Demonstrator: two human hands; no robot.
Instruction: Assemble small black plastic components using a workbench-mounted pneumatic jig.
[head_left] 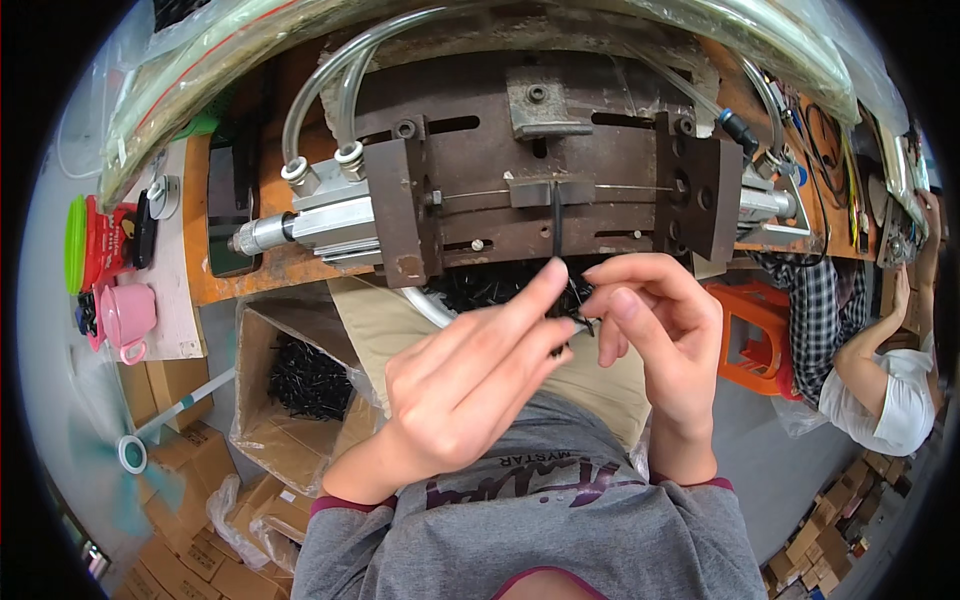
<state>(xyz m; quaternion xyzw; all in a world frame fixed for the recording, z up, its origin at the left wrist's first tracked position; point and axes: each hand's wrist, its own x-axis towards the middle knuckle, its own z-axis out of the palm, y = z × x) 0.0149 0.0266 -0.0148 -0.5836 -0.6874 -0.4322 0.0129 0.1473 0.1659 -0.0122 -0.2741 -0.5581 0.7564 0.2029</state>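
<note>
**Black rod (pixel 557 222) sticking out from the jig (pixel 470 155)**

At far left I see a pink mug (pixel 128 315) on a pale tabletop (pixel 178 270), and below it a fan (pixel 132 455). Next comes a carton (pixel 300 435) holding a heap of black parts (pixel 305 380), then a silver cylinder (pixel 340 228) with 2 clear tubes (pixel 300 102). The left hand (pixel 455 380) reaches up from below, index finger stretched out, the others bent beneath; I can't tell whether they pinch anything. The rod runs from the jig's middle toward the worker, its near end right by that index fingertip; touching or not, I can't say. A small dark piece (pixel 587 325) shows between the 2 hands. The right hand (pixel 665 330) curves thumb and index with a gap between; whether its lower fingers grip is unclear. Farther right are an orange stool (pixel 745 300) and a co-worker (pixel 895 405) in white.
</note>
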